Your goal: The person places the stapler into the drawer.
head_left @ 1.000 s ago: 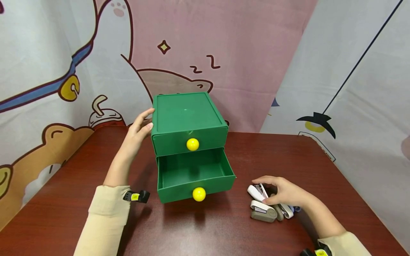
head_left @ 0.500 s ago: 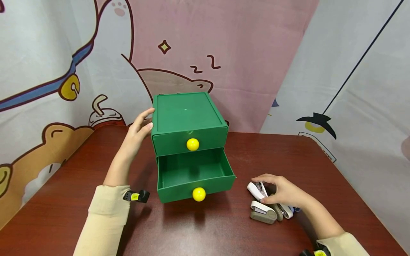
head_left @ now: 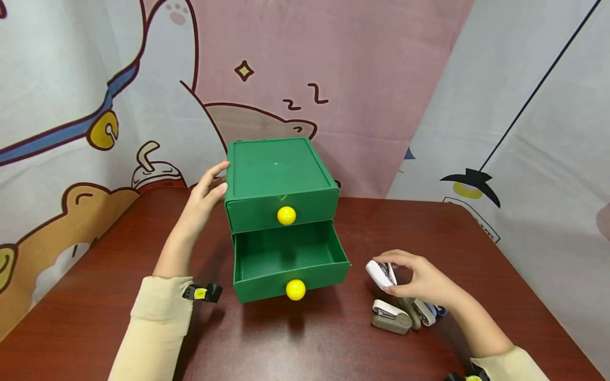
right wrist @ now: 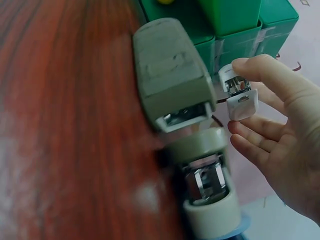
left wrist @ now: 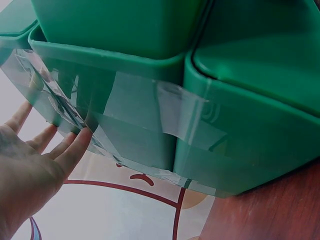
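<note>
A green two-drawer cabinet (head_left: 281, 172) stands mid-table, with its upper drawer closed. The lower drawer (head_left: 271, 281), fronted by a yellow knob (head_left: 295, 290), is pulled out and has nothing inside. My left hand (head_left: 202, 200) rests its fingertips against the cabinet's left side; in the left wrist view they touch a side covered with clear tape (left wrist: 135, 120). Between thumb and fingers, my right hand (head_left: 421, 275) pinches a small white stapler (head_left: 378, 275), held above the table. Just below it lie a grey stapler (head_left: 392, 321) and a grey-and-white one (head_left: 423, 312).
A light blue item (head_left: 440, 310), mostly hidden, lies beyond the grey-and-white stapler by the right wrist. The reddish-brown table (head_left: 324, 344) extends around the cabinet. Behind it hangs a printed cloth (head_left: 352, 79) with cartoon figures.
My right hand has risen slightly, lifting the white stapler off the group on the table. The left hand and the cabinet have stayed in place.
</note>
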Available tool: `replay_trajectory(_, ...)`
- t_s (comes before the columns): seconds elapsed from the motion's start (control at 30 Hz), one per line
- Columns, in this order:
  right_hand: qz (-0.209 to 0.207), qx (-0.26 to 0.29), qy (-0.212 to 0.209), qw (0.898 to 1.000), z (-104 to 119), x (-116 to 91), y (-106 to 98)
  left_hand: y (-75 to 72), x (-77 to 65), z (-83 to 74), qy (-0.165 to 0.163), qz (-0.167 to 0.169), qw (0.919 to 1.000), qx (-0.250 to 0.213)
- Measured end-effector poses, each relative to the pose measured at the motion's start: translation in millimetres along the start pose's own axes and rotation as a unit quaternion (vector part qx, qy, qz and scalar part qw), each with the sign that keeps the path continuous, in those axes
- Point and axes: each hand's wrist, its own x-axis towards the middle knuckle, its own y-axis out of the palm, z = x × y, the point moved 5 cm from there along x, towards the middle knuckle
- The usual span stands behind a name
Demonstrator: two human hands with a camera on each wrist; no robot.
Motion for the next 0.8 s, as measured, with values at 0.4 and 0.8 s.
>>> replay_trajectory(0.4, -0.04, -0.01, -0.029, 0.999, 28.4, 11.8, -16.2, 0.3, 0.7, -0.3, -0.001, 0.001, 1.0, -0.001)
replay_trajectory(0.8, -0.088, 0.005, -0.071, 0.994, 71.8, 34.9, -25.1, 0.4, 0.5, -0.9, -0.001, 0.002, 1.0, -0.001)
